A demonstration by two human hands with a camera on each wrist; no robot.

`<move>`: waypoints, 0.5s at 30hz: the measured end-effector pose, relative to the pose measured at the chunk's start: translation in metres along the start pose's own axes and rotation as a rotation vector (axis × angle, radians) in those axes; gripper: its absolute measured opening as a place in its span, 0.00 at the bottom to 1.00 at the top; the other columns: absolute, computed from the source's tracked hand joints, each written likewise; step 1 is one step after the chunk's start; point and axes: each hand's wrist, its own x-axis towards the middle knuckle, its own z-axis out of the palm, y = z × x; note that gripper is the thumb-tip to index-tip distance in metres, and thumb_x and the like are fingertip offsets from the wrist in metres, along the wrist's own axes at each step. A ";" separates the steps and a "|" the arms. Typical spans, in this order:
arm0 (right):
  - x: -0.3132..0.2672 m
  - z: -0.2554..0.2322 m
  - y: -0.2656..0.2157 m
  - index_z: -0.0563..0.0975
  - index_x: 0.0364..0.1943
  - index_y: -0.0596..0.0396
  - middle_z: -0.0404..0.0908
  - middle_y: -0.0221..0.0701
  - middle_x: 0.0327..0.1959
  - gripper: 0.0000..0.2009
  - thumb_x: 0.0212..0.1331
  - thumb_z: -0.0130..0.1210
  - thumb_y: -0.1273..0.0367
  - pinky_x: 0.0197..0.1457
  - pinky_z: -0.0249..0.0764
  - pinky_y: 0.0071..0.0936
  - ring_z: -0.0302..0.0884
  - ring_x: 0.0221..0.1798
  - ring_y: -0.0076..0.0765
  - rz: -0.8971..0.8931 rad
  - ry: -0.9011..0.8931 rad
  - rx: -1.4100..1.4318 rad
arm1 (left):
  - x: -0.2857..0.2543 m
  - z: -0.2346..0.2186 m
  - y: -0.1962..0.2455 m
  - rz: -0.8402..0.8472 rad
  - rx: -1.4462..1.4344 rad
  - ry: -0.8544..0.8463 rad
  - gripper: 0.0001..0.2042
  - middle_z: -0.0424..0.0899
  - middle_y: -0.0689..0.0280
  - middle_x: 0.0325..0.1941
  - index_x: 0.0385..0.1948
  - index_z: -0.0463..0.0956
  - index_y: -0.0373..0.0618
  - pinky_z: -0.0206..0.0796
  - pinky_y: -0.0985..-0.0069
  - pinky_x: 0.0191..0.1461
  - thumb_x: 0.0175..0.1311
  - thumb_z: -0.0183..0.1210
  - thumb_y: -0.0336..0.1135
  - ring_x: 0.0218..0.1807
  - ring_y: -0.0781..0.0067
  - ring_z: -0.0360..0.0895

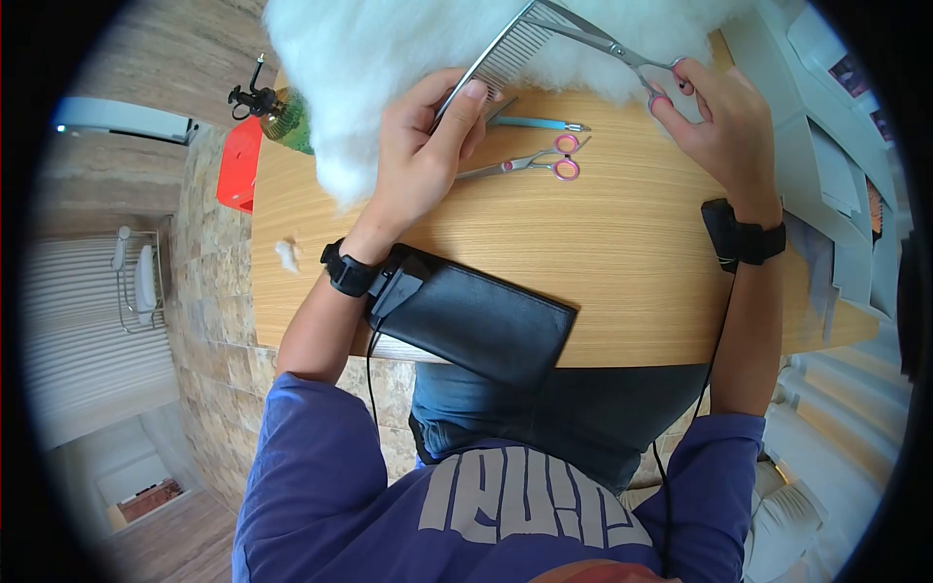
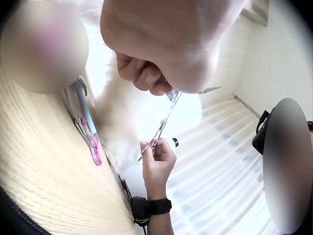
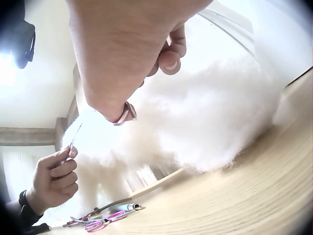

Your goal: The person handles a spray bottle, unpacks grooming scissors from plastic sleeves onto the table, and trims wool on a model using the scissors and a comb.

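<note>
My left hand (image 1: 418, 155) grips a metal comb (image 1: 511, 56) by one end, its long teeth facing the white fluffy fur (image 1: 335, 78) at the top of the head view. In my right hand (image 1: 724, 126) is a pair of scissors (image 1: 607, 45), thumb and fingers in the finger rings. The scissor blades reach across to the far end of the comb, overlapping it in the head view. Below the fur on the table lie pink-ringed scissors (image 1: 515, 166) and a light blue tool (image 1: 539, 123). Fur also fills the middle of the right wrist view, beyond my right hand.
A black pouch (image 1: 476, 311) lies at the front edge of the wooden table (image 1: 641, 262). Left are a green spray bottle (image 1: 292, 119), a red plastic item (image 1: 237, 170) and a loose white tuft (image 1: 287, 256). White shelving (image 1: 826, 185) stands at the right.
</note>
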 end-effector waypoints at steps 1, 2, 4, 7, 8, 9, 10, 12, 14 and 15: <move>0.001 0.001 -0.001 0.80 0.36 0.52 0.70 0.26 0.19 0.14 0.47 0.74 0.69 0.28 0.64 0.30 0.64 0.22 0.31 -0.032 0.049 0.024 | 0.000 0.000 -0.001 0.028 0.020 -0.003 0.14 0.65 0.76 0.14 0.48 0.80 0.40 0.47 0.84 0.14 0.81 0.51 0.41 0.14 0.89 0.55; 0.002 0.002 -0.001 0.80 0.36 0.52 0.71 0.26 0.19 0.13 0.48 0.74 0.69 0.28 0.64 0.31 0.64 0.22 0.32 -0.063 0.098 0.048 | 0.000 0.000 -0.001 0.028 0.021 -0.003 0.14 0.65 0.76 0.14 0.48 0.80 0.40 0.47 0.84 0.14 0.81 0.51 0.41 0.14 0.89 0.55; -0.001 0.002 0.002 0.82 0.37 0.49 0.77 0.25 0.22 0.13 0.49 0.74 0.66 0.29 0.67 0.32 0.68 0.24 0.35 -0.035 0.064 0.026 | 0.000 0.000 -0.001 0.036 0.023 -0.004 0.14 0.65 0.76 0.14 0.48 0.80 0.40 0.48 0.84 0.14 0.81 0.51 0.41 0.14 0.90 0.55; -0.002 0.004 0.005 0.83 0.39 0.46 0.83 0.25 0.26 0.13 0.50 0.73 0.63 0.29 0.70 0.33 0.72 0.25 0.37 -0.019 0.043 0.000 | 0.001 -0.001 -0.003 0.063 0.035 0.011 0.14 0.65 0.76 0.14 0.47 0.80 0.39 0.47 0.84 0.14 0.81 0.51 0.41 0.14 0.90 0.55; -0.002 0.004 0.005 0.84 0.39 0.46 0.83 0.25 0.26 0.13 0.50 0.73 0.63 0.30 0.70 0.33 0.72 0.25 0.38 -0.031 0.057 -0.003 | 0.001 0.000 -0.002 0.063 0.036 0.011 0.14 0.65 0.76 0.14 0.47 0.80 0.39 0.47 0.84 0.14 0.81 0.51 0.41 0.14 0.90 0.55; -0.002 0.004 0.005 0.84 0.39 0.46 0.83 0.25 0.26 0.13 0.50 0.73 0.63 0.30 0.70 0.33 0.72 0.25 0.38 -0.032 0.058 -0.002 | 0.000 0.000 -0.001 0.050 0.026 0.024 0.14 0.65 0.76 0.14 0.47 0.80 0.39 0.47 0.84 0.14 0.81 0.51 0.41 0.14 0.90 0.55; -0.002 0.004 0.004 0.84 0.39 0.46 0.83 0.25 0.26 0.13 0.51 0.73 0.63 0.30 0.70 0.32 0.72 0.25 0.38 -0.022 0.054 -0.005 | 0.000 0.000 -0.001 0.037 0.017 0.037 0.14 0.65 0.76 0.15 0.47 0.80 0.39 0.47 0.84 0.15 0.81 0.51 0.40 0.15 0.90 0.55; -0.002 0.004 0.004 0.84 0.39 0.45 0.84 0.25 0.26 0.12 0.51 0.73 0.64 0.30 0.70 0.32 0.72 0.25 0.38 -0.012 0.052 -0.007 | 0.001 -0.001 -0.003 0.057 0.020 0.044 0.14 0.66 0.76 0.15 0.46 0.80 0.38 0.47 0.84 0.15 0.81 0.51 0.40 0.15 0.90 0.56; -0.001 0.003 0.004 0.84 0.39 0.45 0.84 0.25 0.26 0.11 0.53 0.71 0.65 0.31 0.70 0.31 0.72 0.25 0.38 -0.022 0.034 0.002 | 0.002 -0.001 -0.004 0.078 0.023 0.050 0.14 0.66 0.76 0.15 0.46 0.81 0.38 0.47 0.84 0.16 0.81 0.52 0.39 0.16 0.90 0.56; -0.001 0.003 0.004 0.84 0.39 0.45 0.84 0.25 0.26 0.11 0.53 0.71 0.65 0.31 0.70 0.31 0.72 0.25 0.38 -0.022 0.033 0.002 | 0.002 -0.001 -0.004 0.074 0.022 0.058 0.14 0.66 0.77 0.15 0.46 0.81 0.38 0.47 0.84 0.17 0.81 0.52 0.39 0.16 0.90 0.56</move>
